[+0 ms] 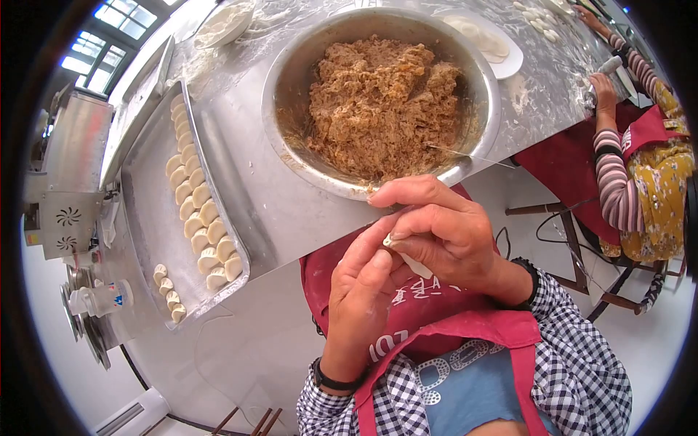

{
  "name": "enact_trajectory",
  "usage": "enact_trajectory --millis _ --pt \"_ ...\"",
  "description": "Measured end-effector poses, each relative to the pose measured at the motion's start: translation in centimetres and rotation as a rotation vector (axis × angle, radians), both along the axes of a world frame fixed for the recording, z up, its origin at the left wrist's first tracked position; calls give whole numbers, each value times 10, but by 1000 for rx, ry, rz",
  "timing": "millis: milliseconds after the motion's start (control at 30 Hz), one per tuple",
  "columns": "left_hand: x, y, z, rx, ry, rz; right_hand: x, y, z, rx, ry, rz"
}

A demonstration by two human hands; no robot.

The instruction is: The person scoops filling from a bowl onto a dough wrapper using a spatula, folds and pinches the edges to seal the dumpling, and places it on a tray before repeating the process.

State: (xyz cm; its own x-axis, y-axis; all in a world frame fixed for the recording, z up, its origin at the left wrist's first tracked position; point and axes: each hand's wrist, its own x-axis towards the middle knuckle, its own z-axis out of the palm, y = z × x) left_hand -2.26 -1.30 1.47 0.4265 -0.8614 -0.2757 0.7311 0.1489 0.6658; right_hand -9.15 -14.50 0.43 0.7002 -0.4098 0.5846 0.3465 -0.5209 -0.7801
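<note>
In front of my red apron, my left hand [358,291] and my right hand [452,236] meet on a small dumpling [417,266]. Its pale dough shows between the fingers and thumbs, which are pinched at its edge; most of it is hidden by the hands. Just beyond my fingers stands a large steel bowl [488,138] of brown minced filling [385,102]. A thin metal utensil [476,156] leans over the bowl's near right rim.
At the left, a metal tray [149,225] holds rows of dumplings [200,195] and several smaller ones near its front corner. Behind the bowl is a white plate [509,64] with dough wrappers. A co-worker's hand [603,93] holds a rolling pin at the floury table's right.
</note>
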Motion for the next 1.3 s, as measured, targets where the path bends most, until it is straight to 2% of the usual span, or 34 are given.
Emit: enact_trajectory --millis 100,200,367,600,667,900,967,1300 --pt "4 2 -1 -33 2 -40 -1 0 3 -17 7 20" --pt "4 0 0 -28 21 -35 -1 2 3 83 40 32" --pt "5 2 -7 -31 59 -23 -1 -1 1 -18 31 110" --pt "6 5 -4 -23 14 -29 0 -5 4 -3 37 147" --pt "6 5 -3 4 1 -30 -1 -9 3 -60 61 244" --pt "7 2 0 54 -11 -42 -3 -10 3 -45 82 230" --pt "6 3 0 61 -8 -45 -4 -9 3 52 72 232" --pt "4 4 0 29 -43 -26 -4 -4 -2 2 35 178"
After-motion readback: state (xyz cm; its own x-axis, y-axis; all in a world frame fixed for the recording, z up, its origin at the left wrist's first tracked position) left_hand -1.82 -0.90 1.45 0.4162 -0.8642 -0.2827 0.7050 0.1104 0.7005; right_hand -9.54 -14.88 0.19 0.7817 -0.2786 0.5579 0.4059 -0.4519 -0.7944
